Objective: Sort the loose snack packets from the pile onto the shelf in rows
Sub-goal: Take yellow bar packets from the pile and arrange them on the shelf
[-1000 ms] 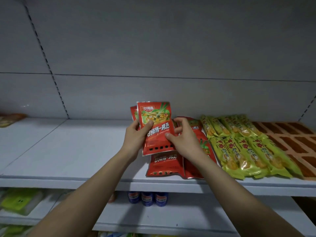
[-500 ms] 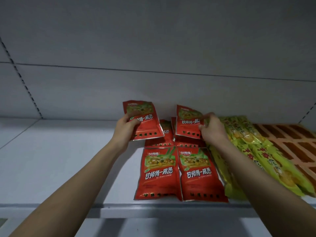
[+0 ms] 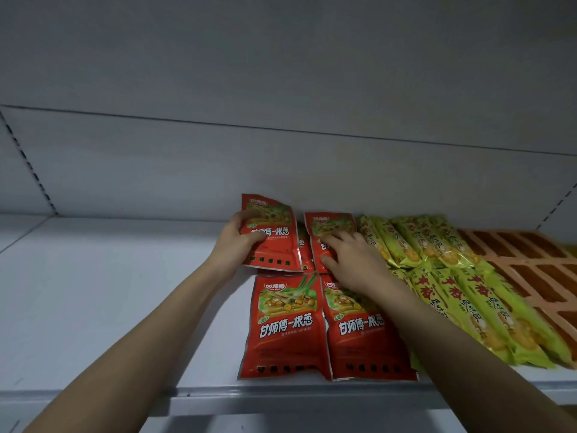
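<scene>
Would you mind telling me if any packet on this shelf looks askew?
Yes: the red snack packet gripped in the left hand is tilted and lifted at the back, overlapping packets beneath. The right hand presses another back-row red packet flat. The front pair lies straight.

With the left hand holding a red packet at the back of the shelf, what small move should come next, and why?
Probably lower the held red packet flat beside the back-row packet, behind the front-left packet. The left hand grips it tilted and raised over that spot, while the right hand rests on the neighbour. Laid down, it would probably complete a second row on the shelf.
</scene>
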Available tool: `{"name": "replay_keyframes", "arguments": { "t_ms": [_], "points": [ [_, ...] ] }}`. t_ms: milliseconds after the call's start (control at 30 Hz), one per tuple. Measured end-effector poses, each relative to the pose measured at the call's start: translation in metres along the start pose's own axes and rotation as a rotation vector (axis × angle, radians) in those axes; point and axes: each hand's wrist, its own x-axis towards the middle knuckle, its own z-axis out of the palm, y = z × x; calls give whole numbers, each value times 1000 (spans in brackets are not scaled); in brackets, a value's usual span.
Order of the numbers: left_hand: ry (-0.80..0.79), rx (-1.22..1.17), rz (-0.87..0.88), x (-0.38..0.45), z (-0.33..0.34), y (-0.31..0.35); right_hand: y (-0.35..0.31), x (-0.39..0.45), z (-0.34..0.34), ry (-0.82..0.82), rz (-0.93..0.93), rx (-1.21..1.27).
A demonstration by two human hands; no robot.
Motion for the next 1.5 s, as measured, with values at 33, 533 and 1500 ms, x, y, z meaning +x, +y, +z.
{"name": "replay_keyframes", "arguments": {
  "t_ms": [33,533,1500],
  "points": [
    [-4,-18,1,1,1,1,1,2,-1,2,14,-2],
    [4,306,230,6,13,-27,7,11,2,-36,72,145],
    [-38,932,406,-20,18,-16,-13,-46,-30,131,6,295]
  ]
}}
